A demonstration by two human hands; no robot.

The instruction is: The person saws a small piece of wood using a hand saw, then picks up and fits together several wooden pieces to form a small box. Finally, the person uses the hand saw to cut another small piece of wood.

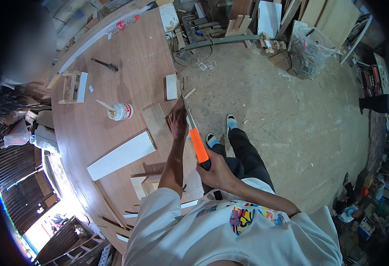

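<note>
The right grip is holding the orange saw, and its blade is at the edge of the table; the left grip rests just beside the blade, near a flat wooden piece, but I cannot tell if it holds something

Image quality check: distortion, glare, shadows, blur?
Head view: fisheye bows the table edge, corners go black. Head view: glare blows out the lower-left opening. Head view: soft shadow above the jar; smeared patch upper left; orange handle fairly sharp.
</note>
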